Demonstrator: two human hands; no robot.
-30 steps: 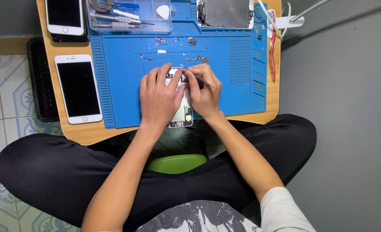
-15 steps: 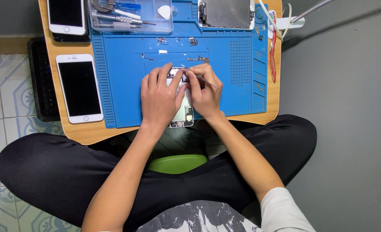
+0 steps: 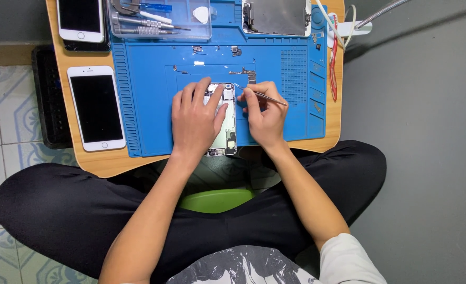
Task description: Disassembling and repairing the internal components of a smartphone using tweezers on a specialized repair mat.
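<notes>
Opened phone (image 3: 226, 123) worked on over blue mat (image 3: 149, 105)
Phone is pinned flat by left hand (image 3: 193, 118); tweezers (image 3: 262, 95) are pinched in right hand (image 3: 264, 115).

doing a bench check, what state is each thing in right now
opened phone: back shell exposed, flat on blue mat, steadied by left hand
thin metal tool: pinched in right hand, tip at the phone's top
white phone: assembled, screen dark, face up
removed screen panel: detached, lying at mat's top
clear tool tray: open, holding screwdrivers
</notes>
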